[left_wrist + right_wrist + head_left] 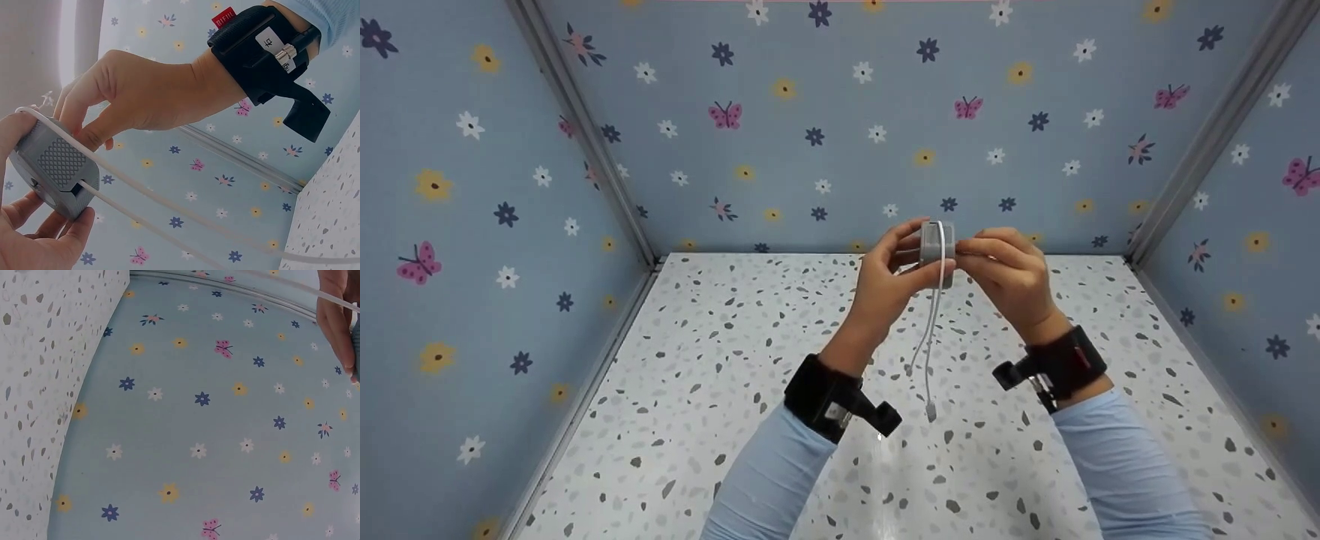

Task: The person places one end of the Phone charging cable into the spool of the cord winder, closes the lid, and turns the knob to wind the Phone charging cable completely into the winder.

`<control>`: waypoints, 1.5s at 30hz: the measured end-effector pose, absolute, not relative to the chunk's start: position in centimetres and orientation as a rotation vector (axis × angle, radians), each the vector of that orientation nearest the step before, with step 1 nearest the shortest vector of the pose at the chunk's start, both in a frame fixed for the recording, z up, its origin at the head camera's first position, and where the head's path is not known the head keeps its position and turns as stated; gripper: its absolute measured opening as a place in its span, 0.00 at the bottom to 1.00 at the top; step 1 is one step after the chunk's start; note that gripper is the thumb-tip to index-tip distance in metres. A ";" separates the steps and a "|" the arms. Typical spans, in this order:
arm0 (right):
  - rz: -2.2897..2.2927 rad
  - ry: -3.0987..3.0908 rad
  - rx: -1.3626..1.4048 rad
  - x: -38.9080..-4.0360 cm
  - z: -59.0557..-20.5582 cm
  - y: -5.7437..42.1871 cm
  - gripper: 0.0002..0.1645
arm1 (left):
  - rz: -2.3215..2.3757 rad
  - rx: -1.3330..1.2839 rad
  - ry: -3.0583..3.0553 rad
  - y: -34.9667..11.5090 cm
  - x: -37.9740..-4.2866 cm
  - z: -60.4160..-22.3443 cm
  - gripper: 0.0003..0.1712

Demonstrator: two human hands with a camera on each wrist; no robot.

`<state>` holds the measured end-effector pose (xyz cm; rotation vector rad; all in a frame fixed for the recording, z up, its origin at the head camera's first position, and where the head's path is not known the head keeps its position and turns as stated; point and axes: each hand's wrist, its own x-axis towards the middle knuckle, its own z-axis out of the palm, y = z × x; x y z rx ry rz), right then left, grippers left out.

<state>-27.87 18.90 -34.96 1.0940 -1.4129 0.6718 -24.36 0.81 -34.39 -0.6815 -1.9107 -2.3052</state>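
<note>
My left hand (889, 281) holds a small grey plastic case (930, 244) between thumb and fingers, above the far part of the table. In the left wrist view, the case (62, 160) shows a crosshatched panel and a slot. A thin white cable (943, 255) runs over its face; another strand comes out of the slot. Both strands hang below, one ending in a small plug (931, 411). My right hand (1009, 274) has its fingers bent and pinches the case's side edge; its fingertips are partly hidden. The right wrist view catches only part of the left hand (337, 323) at its edge.
Below the hands lies a white speckled tabletop (720, 420). Blue flower-and-butterfly panels (825, 165) enclose it at the back and on both sides, with grey metal rails (585, 127) at the corners. Each wrist wears a black camera strap (1065, 364).
</note>
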 end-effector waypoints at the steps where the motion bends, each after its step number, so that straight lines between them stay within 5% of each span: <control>1: 0.695 -1.443 1.098 -27.9 -35.0 19.0 0.05 | -2.306 -0.682 -1.911 0.8 -24.4 -34.4 0.35; 4: 0.771 -1.528 1.110 -27.8 -35.0 19.2 0.01 | -2.307 -0.683 -1.913 0.8 -24.3 -34.5 0.35; 11: 0.944 -1.714 1.099 -27.5 -34.6 19.3 0.11 | -2.310 -0.675 -1.916 0.7 -24.4 -34.6 0.34; 15: 1.084 -1.818 1.049 -27.4 -34.7 19.3 0.09 | -2.284 -0.666 -1.942 0.7 -24.3 -34.6 0.35; 18: 1.290 -1.894 1.001 -27.1 -34.9 19.2 0.02 | -2.265 -0.658 -1.957 0.7 -24.2 -34.6 0.35; 23: 1.743 -1.923 0.910 -26.6 -35.0 18.8 0.10 | -2.261 -0.636 -1.958 0.7 -24.3 -34.6 0.35; 28: 1.993 -1.862 0.893 -26.3 -35.0 18.5 0.07 | -2.278 -0.606 -1.950 0.7 -24.5 -34.8 0.35; 45: 1.396 -1.778 1.001 -27.1 -35.9 19.0 0.04 | -2.315 -0.605 -1.941 0.7 -24.4 -34.6 0.35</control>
